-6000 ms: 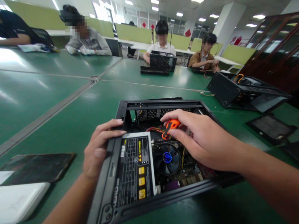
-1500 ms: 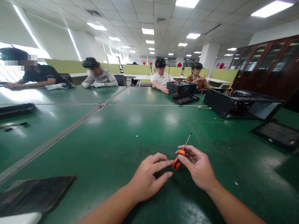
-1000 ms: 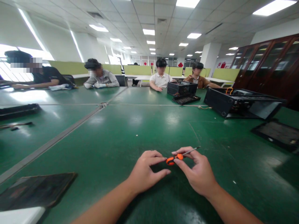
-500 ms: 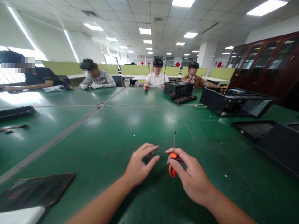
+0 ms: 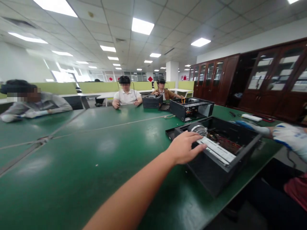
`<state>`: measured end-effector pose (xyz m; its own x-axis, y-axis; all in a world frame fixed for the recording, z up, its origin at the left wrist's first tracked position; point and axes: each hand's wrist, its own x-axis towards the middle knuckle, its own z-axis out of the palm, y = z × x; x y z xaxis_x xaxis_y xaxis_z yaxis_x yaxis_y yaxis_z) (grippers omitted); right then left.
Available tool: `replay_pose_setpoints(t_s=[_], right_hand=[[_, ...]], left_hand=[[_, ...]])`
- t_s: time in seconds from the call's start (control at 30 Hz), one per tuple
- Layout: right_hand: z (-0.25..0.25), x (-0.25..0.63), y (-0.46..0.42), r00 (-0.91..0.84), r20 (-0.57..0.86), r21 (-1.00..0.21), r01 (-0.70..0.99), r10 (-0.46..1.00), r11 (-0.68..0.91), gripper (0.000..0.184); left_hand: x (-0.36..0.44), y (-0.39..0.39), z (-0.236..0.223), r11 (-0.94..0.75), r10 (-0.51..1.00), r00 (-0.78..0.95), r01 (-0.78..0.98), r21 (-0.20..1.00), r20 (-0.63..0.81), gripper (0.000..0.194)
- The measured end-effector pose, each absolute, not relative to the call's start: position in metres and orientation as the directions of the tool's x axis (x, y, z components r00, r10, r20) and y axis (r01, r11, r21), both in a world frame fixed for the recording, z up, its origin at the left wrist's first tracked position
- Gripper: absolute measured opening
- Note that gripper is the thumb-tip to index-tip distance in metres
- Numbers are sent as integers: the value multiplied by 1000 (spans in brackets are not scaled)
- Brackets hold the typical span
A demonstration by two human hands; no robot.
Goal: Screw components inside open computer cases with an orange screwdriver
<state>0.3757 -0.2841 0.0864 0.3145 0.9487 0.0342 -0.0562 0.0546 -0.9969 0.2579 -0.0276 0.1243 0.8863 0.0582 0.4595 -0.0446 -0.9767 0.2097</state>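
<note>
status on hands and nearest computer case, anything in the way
Left hand open over near computer case, contact unclear; right hand out of view. Case open-topped on green table. Co-worker's gloved hand to its right, possibly obstructing.

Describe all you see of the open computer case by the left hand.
The computer case is black, boxy, apparently metal, lying open side up on the green table. Inside are a reddish circuit board, wires and a long silvery part; a round metallic part sits near its far left corner. The left hand overlaps the long silvery part; contact is unclear.
</note>
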Motion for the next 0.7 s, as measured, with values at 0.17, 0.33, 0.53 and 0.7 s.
replay_pose_setpoints(t_s=[0.17, 0.33, 0.53, 0.7], right_hand=[[132, 503, -301, 451, -48, -954, -286, 891, 93, 33], [101, 498, -309, 434, -92, -941, -333, 896, 65, 29], [26, 410, -228, 243, -233, -943, -292, 942, -158, 41], [-19, 358, -204, 119, -372, -897, -301, 921, -323, 45]], left_hand=[[245, -6, 115, -982, 171, 909, 127, 139, 381, 60], [160, 31, 116, -986, 124, 931, 77, 148, 342, 54], [35, 60, 138, -939, 288, 918, 214, 270, 274, 60], [-72, 71, 156, -796, 561, 807, 464, 389, 183, 63]])
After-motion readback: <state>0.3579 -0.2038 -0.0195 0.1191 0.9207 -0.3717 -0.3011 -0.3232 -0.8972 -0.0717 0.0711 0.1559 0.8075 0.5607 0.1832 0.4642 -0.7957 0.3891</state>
